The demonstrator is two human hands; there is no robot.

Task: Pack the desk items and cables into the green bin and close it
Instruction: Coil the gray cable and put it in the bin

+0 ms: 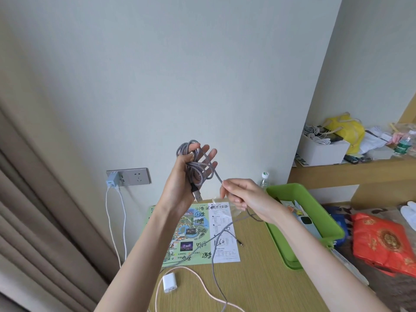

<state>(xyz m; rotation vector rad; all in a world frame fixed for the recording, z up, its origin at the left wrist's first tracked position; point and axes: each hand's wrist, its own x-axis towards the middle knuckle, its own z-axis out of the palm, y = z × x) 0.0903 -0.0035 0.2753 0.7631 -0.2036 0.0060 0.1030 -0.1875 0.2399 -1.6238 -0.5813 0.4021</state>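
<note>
a beige curtain fills the left of the frame beside a pale wall. along the bottom, a wood-grain surface runs from lower centre to the right. on it, right of centre, sits the green bin, open, its long axis slanting from centre down to the lower right, with a few small items inside that are hard to make out. a paper map with handwriting lies flat at lower centre, just left of the bin.

both hands are raised above the map, in the middle of the frame. the left hand has its palm towards the camera and its fingers spread and fairly straight. its thumb hooks through a coil of grey cable looped around the hand. the right hand, just to the right and slightly lower, pinches a taut strand of the same cable between thumb and fingertips. the hands are close but not touching.

from the right hand, the unwound tail drops across the map and off the bottom edge, so more winding seems needed. the bin lies below and right of the hands, nearer the right hand.

at bottom centre, a pink cable curls beside a white charger. a usb plug hangs from the coil.
</note>
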